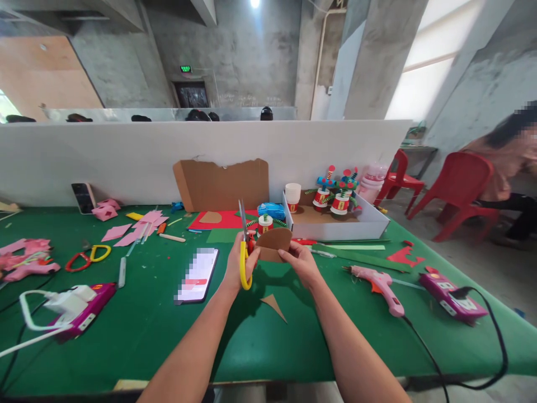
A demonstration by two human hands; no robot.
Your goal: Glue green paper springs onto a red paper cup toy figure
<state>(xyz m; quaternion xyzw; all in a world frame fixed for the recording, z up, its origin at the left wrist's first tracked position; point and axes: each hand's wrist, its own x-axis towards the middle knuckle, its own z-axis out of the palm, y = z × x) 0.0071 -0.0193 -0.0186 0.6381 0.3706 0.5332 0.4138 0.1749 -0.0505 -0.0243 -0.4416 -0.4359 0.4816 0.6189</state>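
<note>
Over the middle of the green table, my left hand (234,267) is closed around scissors (244,263) with a yellow and a red handle, blades pointing up. Its fingertips also meet the left edge of a brown cardboard piece (274,240) with a rounded top. My right hand (305,264) pinches that cardboard at its lower right. A thin pointed cardboard scrap (274,308) lies on the table below my hands. Just behind the cardboard stands a small decorated paper cup (265,224) with green spiral arms, partly hidden.
A phone (197,275) lies left of my hands. To the right are a pink glue gun (377,282) and a purple power strip (453,296). A white box (339,229) with cup figures stands behind. Another pair of scissors (89,258) and pink scraps (140,228) lie left.
</note>
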